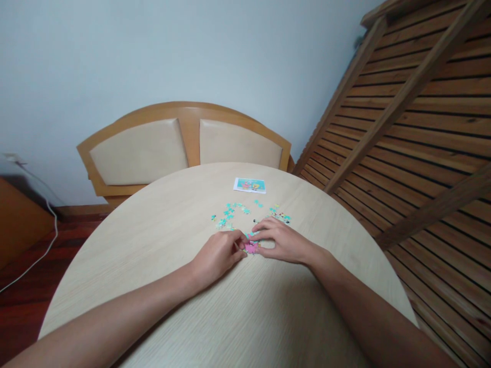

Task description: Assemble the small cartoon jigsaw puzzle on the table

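Note:
A small, partly joined jigsaw puzzle (251,248), mostly pink, lies flat on the table between my hands. My left hand (220,250) is at its left edge, thumb and index finger closed in a pinch on a jigsaw piece that is mostly hidden. From the right, my right hand (282,240) rests over the puzzle's edge, fingers stretched and thumb apart, touching it. Loose turquoise jigsaw pieces (229,210) are scattered just beyond my left hand. Another group of mixed-colour pieces (280,216) lies behind my right hand, partly covered by it.
A picture card (249,185) with cartoon figures lies toward the far side of the round wooden table (153,230). Beyond the table stands a padded wooden headboard (190,133) against the wall. A slatted wooden panel (418,122) leans at the right. A white cable (51,245) hangs at left.

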Tool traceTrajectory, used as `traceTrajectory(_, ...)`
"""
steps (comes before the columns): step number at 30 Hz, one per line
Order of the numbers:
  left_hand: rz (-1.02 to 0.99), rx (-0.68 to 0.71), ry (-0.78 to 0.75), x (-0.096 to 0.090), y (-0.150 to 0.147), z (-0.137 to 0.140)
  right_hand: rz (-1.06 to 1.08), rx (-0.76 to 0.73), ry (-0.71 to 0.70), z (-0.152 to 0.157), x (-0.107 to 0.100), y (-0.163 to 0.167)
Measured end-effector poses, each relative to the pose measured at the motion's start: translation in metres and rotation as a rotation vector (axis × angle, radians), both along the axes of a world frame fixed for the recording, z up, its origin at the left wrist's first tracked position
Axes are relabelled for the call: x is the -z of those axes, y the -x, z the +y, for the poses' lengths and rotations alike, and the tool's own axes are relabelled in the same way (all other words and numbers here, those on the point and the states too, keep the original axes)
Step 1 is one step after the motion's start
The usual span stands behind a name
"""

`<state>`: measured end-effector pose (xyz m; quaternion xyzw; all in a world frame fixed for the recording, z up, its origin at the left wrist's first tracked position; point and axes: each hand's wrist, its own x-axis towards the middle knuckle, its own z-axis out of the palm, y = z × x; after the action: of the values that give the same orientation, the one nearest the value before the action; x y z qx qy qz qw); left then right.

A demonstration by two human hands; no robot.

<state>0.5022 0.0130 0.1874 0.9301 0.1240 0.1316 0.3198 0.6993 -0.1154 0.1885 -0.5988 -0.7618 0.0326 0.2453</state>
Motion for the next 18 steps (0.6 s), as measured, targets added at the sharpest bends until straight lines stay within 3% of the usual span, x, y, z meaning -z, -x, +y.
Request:
traceTrajectory(9,0.096,-0.017,-0.202,-0.0086,0.0074,-0.0003,0.007,-0.001,0.001,-0.0002,0.0008,-0.0009)
traceTrajectory(18,0.097,0.046,-0.177,0.0001,0.0033,-0.0022,-0.02,0.004,0.012,-0.0003,0.0,-0.0004)
